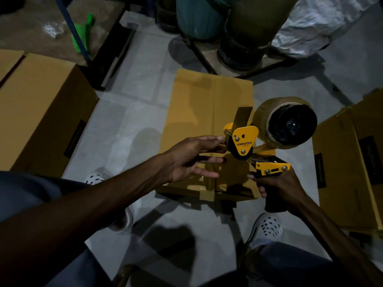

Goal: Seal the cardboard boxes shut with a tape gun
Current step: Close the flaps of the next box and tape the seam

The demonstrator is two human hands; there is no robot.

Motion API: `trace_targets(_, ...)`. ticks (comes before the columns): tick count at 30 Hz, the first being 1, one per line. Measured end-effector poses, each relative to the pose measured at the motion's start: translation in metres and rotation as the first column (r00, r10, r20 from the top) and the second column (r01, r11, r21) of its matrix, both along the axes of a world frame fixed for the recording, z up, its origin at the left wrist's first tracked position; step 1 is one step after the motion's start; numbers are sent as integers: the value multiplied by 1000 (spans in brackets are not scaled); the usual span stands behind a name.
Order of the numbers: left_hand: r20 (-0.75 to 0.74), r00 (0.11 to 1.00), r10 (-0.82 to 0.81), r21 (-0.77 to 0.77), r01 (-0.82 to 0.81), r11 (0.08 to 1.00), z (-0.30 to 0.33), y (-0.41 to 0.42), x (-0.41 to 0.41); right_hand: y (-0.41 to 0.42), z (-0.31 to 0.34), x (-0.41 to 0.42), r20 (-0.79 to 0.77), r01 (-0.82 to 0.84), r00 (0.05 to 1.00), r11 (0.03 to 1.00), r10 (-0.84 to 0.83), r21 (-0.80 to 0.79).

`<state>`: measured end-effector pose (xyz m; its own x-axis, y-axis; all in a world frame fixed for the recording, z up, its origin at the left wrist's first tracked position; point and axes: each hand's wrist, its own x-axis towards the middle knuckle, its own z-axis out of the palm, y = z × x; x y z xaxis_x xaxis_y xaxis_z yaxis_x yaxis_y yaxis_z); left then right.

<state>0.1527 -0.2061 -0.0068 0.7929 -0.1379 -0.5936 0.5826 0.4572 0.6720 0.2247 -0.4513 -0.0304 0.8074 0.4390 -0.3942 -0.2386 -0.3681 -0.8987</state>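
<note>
— What's that tape gun (267, 146) look like from where you stand?

— Yellow metal plates, black roller at the front, the word "Munix" on the side plate. A fat roll of brownish tape (288, 123) sits on the hub at the back, and a loose tongue of tape sticks straight up from the front end. It's held in the air over the near right corner of the middle cardboard box (199, 112).

— And the box itself?

— Plain brown, lying on the grey tiled floor (132, 104) between the person's feet, flaps closed. There's glossy tape across the near end, folding down over the front edge.

— How are the hands set?

— The right hand (277, 187) is wrapped round the black handle, fingers curled tight, the gun's nose pointing left. The left hand (192, 160) reaches in from the left, palm turned toward the gun, fingers long and spread; the top fingertips are at the front roller, touching or nearly so, I can't quite tell. It isn't gripping anything.

— Anything else about?

— Another brown box on the left (41, 112), one on the right (350, 166), white perforated clogs (268, 226) on the feet, and some big dark rolls (244, 32) standing at the back.
</note>
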Motion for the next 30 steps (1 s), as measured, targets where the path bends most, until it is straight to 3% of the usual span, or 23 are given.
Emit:
trace_targets(16,-52,990,132,-128,-137,982,-2,-3,4,-3,1,3,4,11,1000,999,-11,47)
trace_targets(19,-89,980,179,-93,-187,978,-5,-4,5,-4,1,2,7,5,1000,998,-6,61)
trace_targets(30,-112,986,126,59,-120,991,-10,-3,7,-9,0,7,60,-15,998,999,13,28)
